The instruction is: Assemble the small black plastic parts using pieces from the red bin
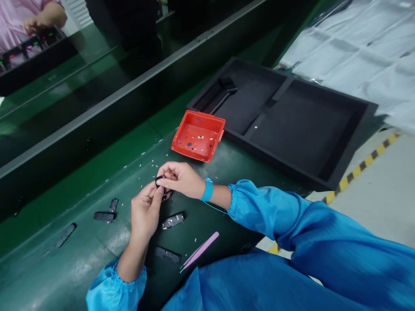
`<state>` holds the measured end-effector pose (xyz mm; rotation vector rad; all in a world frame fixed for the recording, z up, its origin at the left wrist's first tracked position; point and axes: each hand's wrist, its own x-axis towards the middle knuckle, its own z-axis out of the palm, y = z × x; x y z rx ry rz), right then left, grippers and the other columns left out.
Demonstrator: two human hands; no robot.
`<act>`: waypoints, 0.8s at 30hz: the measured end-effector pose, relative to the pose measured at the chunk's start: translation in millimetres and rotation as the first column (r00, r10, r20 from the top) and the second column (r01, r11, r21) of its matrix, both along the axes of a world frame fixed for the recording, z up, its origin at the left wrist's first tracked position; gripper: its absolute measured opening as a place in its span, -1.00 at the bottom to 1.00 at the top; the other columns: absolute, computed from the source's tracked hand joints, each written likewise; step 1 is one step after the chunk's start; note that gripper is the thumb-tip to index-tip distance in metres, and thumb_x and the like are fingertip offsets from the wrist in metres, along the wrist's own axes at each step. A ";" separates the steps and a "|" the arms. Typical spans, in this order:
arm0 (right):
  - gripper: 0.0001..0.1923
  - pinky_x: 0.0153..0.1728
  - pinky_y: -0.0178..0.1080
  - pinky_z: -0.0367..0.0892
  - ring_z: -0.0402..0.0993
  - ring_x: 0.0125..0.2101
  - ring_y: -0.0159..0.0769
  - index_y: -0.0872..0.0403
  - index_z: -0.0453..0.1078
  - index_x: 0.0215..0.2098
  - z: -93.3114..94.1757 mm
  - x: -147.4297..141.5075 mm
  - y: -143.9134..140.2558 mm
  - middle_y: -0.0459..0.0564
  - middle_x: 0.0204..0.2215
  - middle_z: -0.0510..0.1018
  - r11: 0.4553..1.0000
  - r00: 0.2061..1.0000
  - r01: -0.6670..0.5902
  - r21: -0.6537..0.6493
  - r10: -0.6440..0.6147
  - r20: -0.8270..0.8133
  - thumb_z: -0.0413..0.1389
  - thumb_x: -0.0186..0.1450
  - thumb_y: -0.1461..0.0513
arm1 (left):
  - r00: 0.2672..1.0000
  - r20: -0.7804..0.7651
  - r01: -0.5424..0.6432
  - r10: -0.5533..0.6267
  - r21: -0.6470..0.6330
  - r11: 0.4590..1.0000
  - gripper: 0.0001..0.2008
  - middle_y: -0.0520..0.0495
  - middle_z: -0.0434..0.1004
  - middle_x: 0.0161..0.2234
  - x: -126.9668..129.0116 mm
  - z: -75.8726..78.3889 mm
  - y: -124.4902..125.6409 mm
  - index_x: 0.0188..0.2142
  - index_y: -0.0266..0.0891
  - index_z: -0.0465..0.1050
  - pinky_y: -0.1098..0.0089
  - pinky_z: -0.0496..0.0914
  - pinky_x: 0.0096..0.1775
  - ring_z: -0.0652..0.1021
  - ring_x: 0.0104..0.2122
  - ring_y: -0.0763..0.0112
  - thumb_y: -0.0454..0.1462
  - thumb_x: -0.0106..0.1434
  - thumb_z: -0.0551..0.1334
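Note:
My left hand (146, 208) and my right hand (181, 178) meet over the green table, both pinching a small black part (158, 180) between their fingertips. Most of the part is hidden by my fingers. My right wrist wears a blue strap (207, 189), and both arms are in blue sleeves. Just below my hands lies a small dark board (173, 220). Another black strip (167, 255) lies near my left forearm. Pink tweezers (201, 249) rest on the table beside my sleeve.
A red tray (212, 149) holding tiny bits stands just beyond my hands. A large black foam tray (350, 142) with a brush (225, 93) lies at the right. More black strips (106, 212) lie at the left. Another person's hands (35, 21) work at the far left.

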<state>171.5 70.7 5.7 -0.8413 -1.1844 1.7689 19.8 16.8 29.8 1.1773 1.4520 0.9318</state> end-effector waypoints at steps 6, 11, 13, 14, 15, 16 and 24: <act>-0.83 -0.54 -0.38 0.35 0.16 -0.62 -0.53 0.07 0.28 -0.40 0.3 -1.1 2.1 -0.35 -0.63 0.08 0.998 0.999 -0.032 0.058 0.030 0.034 0.22 0.13 0.27 | 0.947 -0.320 0.087 -0.038 0.140 0.986 -0.70 -0.06 0.70 -0.18 -0.3 0.5 -6.1 -0.01 -0.18 0.61 0.37 0.50 -0.17 0.66 -0.24 0.27 -0.16 0.36 0.21; -0.76 -0.48 -0.38 0.24 0.19 -0.53 -0.50 0.05 0.24 -0.30 8.9 2.7 -5.1 -0.27 -0.50 0.21 0.957 0.973 0.034 0.286 -0.098 0.211 0.23 0.15 0.29 | 0.976 -0.209 -0.019 0.064 0.211 0.977 -0.77 -0.13 0.62 -0.07 -5.2 -0.2 -6.7 -0.07 -0.18 0.56 0.29 0.48 -0.02 0.62 -0.05 0.21 -0.19 0.32 0.27; -0.71 -0.39 -0.32 0.32 0.31 -0.43 -0.43 0.04 0.20 -0.29 14.1 5.1 -14.4 -0.17 -0.39 0.33 0.889 0.938 0.062 0.453 -0.207 0.278 0.27 0.19 0.22 | 0.988 -0.054 -0.129 0.143 0.205 0.970 -0.81 -0.10 0.61 -0.15 -7.1 1.7 -8.6 -0.13 -0.17 0.50 0.33 0.50 -0.07 0.63 -0.10 0.26 -0.20 0.27 0.32; -0.72 -0.33 -0.29 0.36 0.36 -0.36 -0.37 0.04 0.20 -0.29 16.2 6.3 -20.3 -0.10 -0.33 0.39 0.831 0.917 0.026 0.556 -0.242 0.318 0.26 0.22 0.21 | 0.986 0.010 -0.167 0.168 0.183 0.969 -0.81 -0.07 0.61 -0.21 -8.1 2.8 -11.2 -0.16 -0.17 0.47 0.38 0.51 -0.12 0.64 -0.16 0.31 -0.20 0.25 0.35; -0.77 -0.28 -0.26 0.37 0.39 -0.30 -0.32 0.04 0.21 -0.30 17.9 7.3 -26.7 -0.05 -0.28 0.43 0.757 0.892 -0.044 0.652 -0.264 0.366 0.23 0.27 0.23 | 0.982 0.047 -0.189 0.184 0.155 0.970 -0.81 -0.03 0.60 -0.28 -9.2 3.7 -15.3 -0.19 -0.18 0.45 0.43 0.50 -0.19 0.64 -0.24 0.36 -0.21 0.24 0.37; -0.84 -0.25 -0.24 0.38 0.42 -0.26 -0.29 0.05 0.23 -0.30 19.1 8.4 -33.0 0.00 -0.25 0.46 0.676 0.864 -0.135 0.724 -0.277 0.420 0.18 0.32 0.26 | 0.981 0.053 -0.191 0.186 0.129 0.973 -0.81 -0.01 0.58 -0.34 -10.8 4.7 -20.5 -0.24 -0.20 0.44 0.48 0.49 -0.26 0.63 -0.31 0.41 -0.23 0.22 0.39; -0.88 -0.39 -0.22 0.28 0.47 -0.40 -0.26 0.10 0.37 -0.23 26.3 17.4 -61.7 0.02 -0.38 0.55 0.381 0.611 -0.649 0.659 -0.255 0.749 0.02 0.46 0.28 | 0.903 -0.417 0.212 -0.105 0.217 0.953 -0.40 -0.24 0.44 0.12 -43.7 8.4 -63.2 0.15 -0.13 0.31 0.24 0.53 -0.08 0.51 0.09 0.12 -0.19 0.17 0.45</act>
